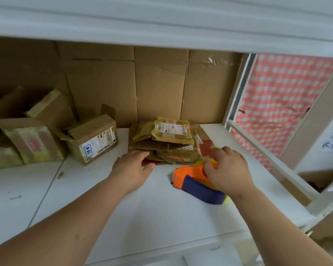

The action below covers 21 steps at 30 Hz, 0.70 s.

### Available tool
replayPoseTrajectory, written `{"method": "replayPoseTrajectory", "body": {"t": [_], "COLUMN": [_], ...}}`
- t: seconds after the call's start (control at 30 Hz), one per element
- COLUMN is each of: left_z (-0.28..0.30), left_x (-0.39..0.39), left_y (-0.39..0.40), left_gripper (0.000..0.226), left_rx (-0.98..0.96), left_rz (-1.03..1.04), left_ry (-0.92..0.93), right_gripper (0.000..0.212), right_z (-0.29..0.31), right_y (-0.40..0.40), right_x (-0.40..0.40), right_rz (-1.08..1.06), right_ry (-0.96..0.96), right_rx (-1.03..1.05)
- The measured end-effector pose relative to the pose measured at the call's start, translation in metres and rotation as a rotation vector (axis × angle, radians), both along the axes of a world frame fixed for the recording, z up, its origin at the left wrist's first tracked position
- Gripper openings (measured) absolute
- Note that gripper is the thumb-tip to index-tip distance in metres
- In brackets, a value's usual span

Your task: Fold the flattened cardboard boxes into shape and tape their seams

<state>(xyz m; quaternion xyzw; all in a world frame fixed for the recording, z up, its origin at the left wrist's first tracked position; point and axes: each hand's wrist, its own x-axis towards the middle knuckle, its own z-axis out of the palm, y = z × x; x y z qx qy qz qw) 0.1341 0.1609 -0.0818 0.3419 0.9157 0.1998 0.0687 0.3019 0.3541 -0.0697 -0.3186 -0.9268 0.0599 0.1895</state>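
the stack of flattened boxes (pixel 164 141) lies on the white tabletop (pixel 135 208) against the cardboard backing (pixel 160 83), straight ahead of both hands and just beyond the fingertips. its long side runs left to right, so the near edge faces the person. the left hand (pixel 132 169) is the nearer of the 2: it lies palm down with fingers loosely spread and extended, fingertips touching or just under the lower left edge of the stack, holding nothing that i can see yet. the right hand (pixel 226 168) curls over the tape dispenser (pixel 197 183), an orange and blue one resting on the tabletop just in front of the stack's right corner; the fingers are wrapped around the roll end, and it looks like a closed grip on it, though the hand hides the far side. 1 already-shaped box (pixel 93 140) stands to the left, well apart from the stack, with more boxes (pixel 27 135) behind it. my guess is the next move is for the left hand to draw a flat box toward the person, a short pull along the tabletop.
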Motion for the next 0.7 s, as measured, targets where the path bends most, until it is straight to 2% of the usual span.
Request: {"method": "replayPoseTrajectory", "body": {"t": [0.03, 0.1, 0.23, 0.37, 0.5, 0.6, 0.7], "left_z": [0.0, 0.002, 0.011, 0.013, 0.006, 0.004, 0.003], "left_x": [-0.002, -0.006, -0.015, -0.013, -0.007, -0.005, -0.003], "left_y": [0.002, 0.005, 0.008, 0.012, 0.008, 0.0, -0.004], "left_gripper": [0.055, 0.056, 0.057, 0.058, 0.059, 0.06, 0.062], "left_rx": [-0.007, -0.009, -0.035, -0.096, -0.136, -0.167, -0.146], "left_rz": [0.009, 0.029, 0.093, 0.145, 0.176, 0.212, 0.244], "left_ry": [0.011, 0.034, 0.07, 0.089, 0.109, 0.112, 0.115], "right_gripper": [0.056, 0.047, 0.039, 0.041, 0.047, 0.055, 0.062], "right_z": [0.0, 0.0, 0.001, 0.004, -0.001, -0.003, 0.002], "right_y": [0.002, 0.009, 0.026, 0.032, 0.036, 0.039, 0.039], "right_x": [-0.007, -0.023, -0.058, -0.085, -0.104, -0.109, -0.108], "right_rz": [0.029, 0.101, 0.277, 0.425, 0.46, 0.447, 0.475], "right_ry": [0.025, -0.02, -0.236, -0.444, -0.544, -0.538, -0.405], "right_rx": [-0.013, -0.014, -0.01, -0.067, -0.051, -0.043, -0.088]}}
